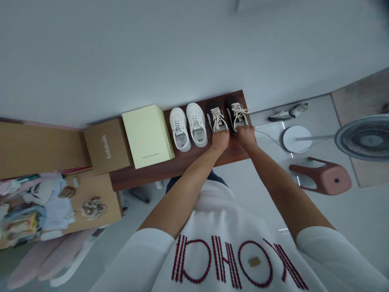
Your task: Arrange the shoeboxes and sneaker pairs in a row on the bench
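Observation:
A pair of dark sneakers with cream laces stands on the right end of a dark wooden bench (182, 164) against the wall. My left hand (220, 139) is closed over the heel of the left dark sneaker (215, 115). Gripping the heel of the right dark sneaker (236, 110) is my right hand (246, 136). A pair of white sneakers (188, 126) sits just left of them, untouched.
A pale yellow shoebox (148, 135) and a brown cardboard shoebox (106, 145) lie on the bench's left part. A pink stool (322, 177) lies tipped on the floor at right, beside a white fan (361, 138) and its round base. A cluttered desk (45, 202) is at left.

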`<action>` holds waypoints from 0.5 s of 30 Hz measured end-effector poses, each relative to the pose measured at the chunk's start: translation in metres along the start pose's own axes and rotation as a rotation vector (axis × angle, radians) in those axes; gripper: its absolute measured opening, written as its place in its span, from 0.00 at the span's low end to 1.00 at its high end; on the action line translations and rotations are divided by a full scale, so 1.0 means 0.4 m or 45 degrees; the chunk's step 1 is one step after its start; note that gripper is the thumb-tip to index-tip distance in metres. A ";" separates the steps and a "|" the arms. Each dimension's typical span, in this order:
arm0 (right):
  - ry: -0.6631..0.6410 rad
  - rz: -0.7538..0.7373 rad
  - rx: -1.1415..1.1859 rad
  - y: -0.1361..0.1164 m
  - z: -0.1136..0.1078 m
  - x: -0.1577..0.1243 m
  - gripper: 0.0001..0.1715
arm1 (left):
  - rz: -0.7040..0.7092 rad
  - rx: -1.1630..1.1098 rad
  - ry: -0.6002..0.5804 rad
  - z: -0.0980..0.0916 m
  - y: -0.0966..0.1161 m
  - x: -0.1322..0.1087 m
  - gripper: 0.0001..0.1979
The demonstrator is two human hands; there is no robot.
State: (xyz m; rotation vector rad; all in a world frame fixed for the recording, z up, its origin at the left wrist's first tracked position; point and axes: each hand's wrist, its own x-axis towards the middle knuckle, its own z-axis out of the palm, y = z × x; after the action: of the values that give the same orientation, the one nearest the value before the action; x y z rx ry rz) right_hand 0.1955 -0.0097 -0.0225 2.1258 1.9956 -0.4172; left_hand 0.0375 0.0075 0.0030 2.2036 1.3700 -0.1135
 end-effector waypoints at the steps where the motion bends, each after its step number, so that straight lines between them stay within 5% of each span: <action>1: 0.001 0.005 -0.007 -0.003 0.003 0.001 0.15 | 0.005 0.025 -0.008 0.001 0.001 -0.001 0.20; 15: 0.044 0.008 0.000 -0.009 0.010 0.005 0.17 | -0.014 0.099 -0.063 -0.015 0.010 -0.006 0.16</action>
State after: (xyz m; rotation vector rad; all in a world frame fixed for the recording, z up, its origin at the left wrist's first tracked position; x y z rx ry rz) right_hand 0.1916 -0.0089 -0.0269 2.1532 2.0065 -0.3816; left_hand 0.0386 0.0072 0.0103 2.2413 1.3724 -0.2270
